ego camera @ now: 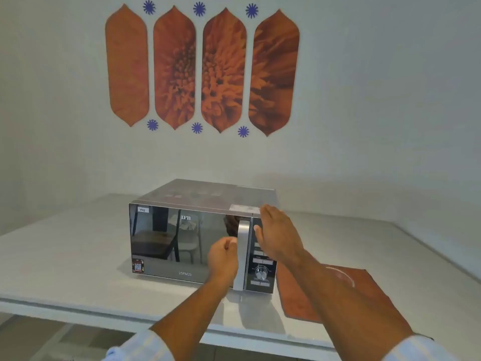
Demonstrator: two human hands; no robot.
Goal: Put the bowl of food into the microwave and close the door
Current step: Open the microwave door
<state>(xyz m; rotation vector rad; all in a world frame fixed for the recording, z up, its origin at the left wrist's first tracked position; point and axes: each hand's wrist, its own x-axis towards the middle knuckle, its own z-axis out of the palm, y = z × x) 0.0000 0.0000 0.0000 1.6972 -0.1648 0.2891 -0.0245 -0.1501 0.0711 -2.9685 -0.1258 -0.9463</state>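
Here: one mirrored silver microwave (pixel 203 238), door shut, on white counter (pixel 65 256) | two hands | left grip (pixel 223 257) curled at silver handle (pixel 242 254) | right grip (pixel 277 234) flat, empty

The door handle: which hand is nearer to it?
Left. The left hand is curled right beside the handle; the right hand is flat over the control panel.

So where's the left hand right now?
Centre of the head view, the left hand is curled at the microwave's silver door handle, beside the right hand.
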